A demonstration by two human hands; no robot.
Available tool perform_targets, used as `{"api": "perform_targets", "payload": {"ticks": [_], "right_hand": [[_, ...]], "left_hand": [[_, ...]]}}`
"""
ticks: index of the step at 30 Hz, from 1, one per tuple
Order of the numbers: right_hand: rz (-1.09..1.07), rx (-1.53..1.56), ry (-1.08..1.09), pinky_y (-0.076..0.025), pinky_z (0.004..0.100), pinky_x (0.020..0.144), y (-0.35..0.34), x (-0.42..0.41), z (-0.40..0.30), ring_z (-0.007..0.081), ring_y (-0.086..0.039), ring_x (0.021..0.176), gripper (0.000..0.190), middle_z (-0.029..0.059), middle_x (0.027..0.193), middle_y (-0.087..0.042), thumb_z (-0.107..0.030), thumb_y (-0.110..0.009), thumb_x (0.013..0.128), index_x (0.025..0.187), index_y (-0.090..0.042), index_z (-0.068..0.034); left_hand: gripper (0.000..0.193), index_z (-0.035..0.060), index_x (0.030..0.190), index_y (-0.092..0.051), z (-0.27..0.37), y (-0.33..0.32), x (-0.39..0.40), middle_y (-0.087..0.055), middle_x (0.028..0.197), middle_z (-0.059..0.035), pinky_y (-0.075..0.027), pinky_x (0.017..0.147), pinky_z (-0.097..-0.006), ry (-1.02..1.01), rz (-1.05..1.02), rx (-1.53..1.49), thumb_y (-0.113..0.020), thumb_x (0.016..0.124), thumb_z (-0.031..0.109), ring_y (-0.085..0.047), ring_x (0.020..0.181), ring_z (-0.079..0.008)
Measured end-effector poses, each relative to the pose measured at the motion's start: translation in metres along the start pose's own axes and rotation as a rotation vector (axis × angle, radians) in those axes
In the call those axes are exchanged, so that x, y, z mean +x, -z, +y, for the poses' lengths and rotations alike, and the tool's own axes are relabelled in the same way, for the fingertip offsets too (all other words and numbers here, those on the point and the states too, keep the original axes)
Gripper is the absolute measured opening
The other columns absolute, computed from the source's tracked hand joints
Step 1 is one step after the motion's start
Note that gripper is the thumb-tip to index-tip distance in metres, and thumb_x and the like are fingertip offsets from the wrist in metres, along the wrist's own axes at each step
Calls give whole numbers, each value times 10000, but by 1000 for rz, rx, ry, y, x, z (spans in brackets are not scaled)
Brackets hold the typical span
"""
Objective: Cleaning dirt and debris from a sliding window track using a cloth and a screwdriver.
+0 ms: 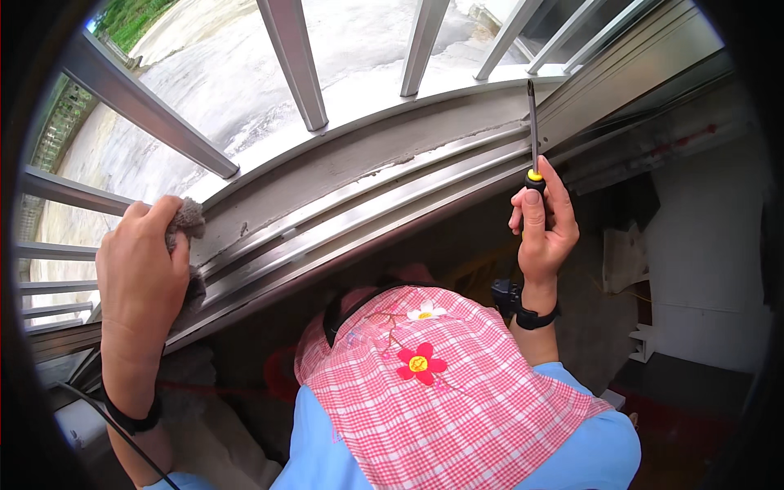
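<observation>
My left hand (144,263) grips a grey-brown cloth (187,220) at the left end of a window sill (318,165), close to the metal bars. Part of the cloth hangs below my fingers, over the end of the sliding-window track (367,196). On the right, my right hand (545,233) holds a screwdriver (534,128) by its black and yellow handle. Its shaft points away from me, and its dark tip shows in front of the sill's far right corner. Whether the tip touches anything I cannot tell.
Metal window bars (294,61) stand along the outer edge, with pale paved ground beyond. A metal sliding frame (625,73) rises at the right. A thin dark cable (116,429) crosses by my left forearm. A white panel (704,245) stands lower right.
</observation>
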State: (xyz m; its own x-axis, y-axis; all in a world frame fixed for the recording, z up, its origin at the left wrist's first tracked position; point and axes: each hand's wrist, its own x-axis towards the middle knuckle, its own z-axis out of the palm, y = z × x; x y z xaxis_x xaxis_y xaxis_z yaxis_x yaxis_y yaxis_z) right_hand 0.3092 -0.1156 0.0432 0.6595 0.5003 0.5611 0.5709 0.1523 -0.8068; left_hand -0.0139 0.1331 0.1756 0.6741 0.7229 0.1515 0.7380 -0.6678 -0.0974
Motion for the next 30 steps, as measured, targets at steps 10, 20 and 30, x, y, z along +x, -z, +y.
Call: {"api": "perform_targets", "payload": {"ticks": [10,20,30], "right_hand": [[-49,-4,-1,-411,186,535,-3,-6,-7,35,-492,589,392,28,812,-652,-107,-607,1044,1424,-598,-13],[-34,21,-100,-412,183,519,2,-13,7,29,-497,595,391,16,810,-642,-123,-575,1069,1450,-578,-37],[-171,131,-85,-400,182,536,-26,-4,-8,32,-488,597,397,15,795,-627,-101,-602,1050,1441,-592,-32]], "left_hand": [[183,77,1004,-654,161,-71,27,-607,899,-123,-565,609,-385,-498,145,-186,-675,837,148,-700,737,-254],[373,168,1273,-720,-3,-54,-25,-646,935,-187,-553,735,-479,30,-356,128,-558,937,146,-693,809,-373],[251,72,1130,-720,-37,38,-126,-684,954,-177,-579,745,-451,487,-432,428,-643,897,125,-713,860,-384]]}}
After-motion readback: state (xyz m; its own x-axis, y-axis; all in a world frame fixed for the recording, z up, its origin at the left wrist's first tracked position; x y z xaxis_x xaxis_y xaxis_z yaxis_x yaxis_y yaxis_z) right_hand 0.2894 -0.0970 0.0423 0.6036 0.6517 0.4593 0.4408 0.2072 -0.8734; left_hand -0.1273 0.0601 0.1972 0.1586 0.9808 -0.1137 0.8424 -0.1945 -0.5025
